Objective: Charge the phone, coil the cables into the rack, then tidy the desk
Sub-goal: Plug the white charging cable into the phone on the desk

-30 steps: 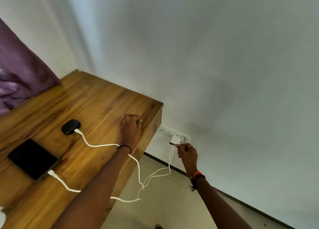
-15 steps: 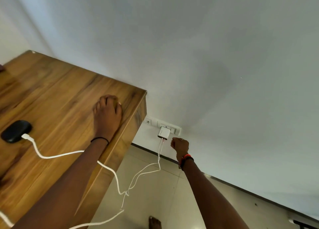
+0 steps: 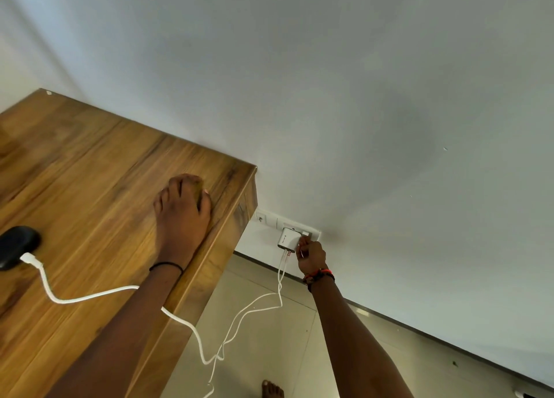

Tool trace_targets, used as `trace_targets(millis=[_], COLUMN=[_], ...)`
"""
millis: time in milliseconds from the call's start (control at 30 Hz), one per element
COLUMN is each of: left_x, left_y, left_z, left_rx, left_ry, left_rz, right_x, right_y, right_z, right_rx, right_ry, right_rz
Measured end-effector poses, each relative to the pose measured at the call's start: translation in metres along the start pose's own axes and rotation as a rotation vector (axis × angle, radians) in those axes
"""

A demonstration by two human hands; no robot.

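The left hand (image 3: 183, 214) is lying palm-down on the wooden desk (image 3: 90, 172) near its corner, fingers together and flat, holding nothing. The right hand (image 3: 311, 255) is reaching down to the white charger (image 3: 288, 238) in the wall socket (image 3: 299, 228), fingers curled beside it; whether they are gripping it I cannot tell. Two white cables (image 3: 239, 316) are hanging from the charger, one running under the left forearm to a black case (image 3: 16, 246). A mark on the charger is too small to read. The phone is out of view.
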State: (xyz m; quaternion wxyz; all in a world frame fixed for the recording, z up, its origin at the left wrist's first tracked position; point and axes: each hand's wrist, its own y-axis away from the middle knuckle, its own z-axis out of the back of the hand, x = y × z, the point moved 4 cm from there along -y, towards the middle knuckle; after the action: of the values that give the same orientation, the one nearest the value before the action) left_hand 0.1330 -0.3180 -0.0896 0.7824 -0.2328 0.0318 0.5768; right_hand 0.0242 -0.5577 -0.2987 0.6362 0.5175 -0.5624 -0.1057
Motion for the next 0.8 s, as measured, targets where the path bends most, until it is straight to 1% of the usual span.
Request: trace_targets(millis=[67,133,200,300,500,600,700,800], left_x=[0.000,0.000,-0.002,-0.002,-0.001,-0.002,-0.002,0.001], left_y=[0.000,0.000,0.001,0.000,0.000,-0.001,-0.005,-0.007], left_z=[0.000,0.000,0.001,0.001,0.000,0.002,0.006,0.029], left_rx=[-0.003,-0.007,-0.020,-0.027,-0.014,0.021,0.088,0.059], left_ry=[0.000,0.003,0.007,0.009,0.004,0.040,0.147,0.298], left_rz=[0.000,-0.003,-0.009,-0.011,0.010,0.022,0.054,0.143], right_x=[-0.003,-0.004,-0.001,0.005,0.009,0.013,0.023,0.036], right_y=[-0.001,0.000,0.005,0.015,0.057,0.092,0.129,0.169], right_z=[0.003,0.006,0.006,0.004,-0.010,-0.022,-0.037,-0.055], right_rx=[-0.054,-0.052,-0.038,-0.068,-0.062,-0.008,0.081,0.168], right_ry=[-0.102,-0.186,-0.169,-0.118,-0.151,-0.152,-0.134,-0.116], right_rz=[-0.041,-0.075,-0.078,-0.067,-0.013,-0.005,0.035,0.077])
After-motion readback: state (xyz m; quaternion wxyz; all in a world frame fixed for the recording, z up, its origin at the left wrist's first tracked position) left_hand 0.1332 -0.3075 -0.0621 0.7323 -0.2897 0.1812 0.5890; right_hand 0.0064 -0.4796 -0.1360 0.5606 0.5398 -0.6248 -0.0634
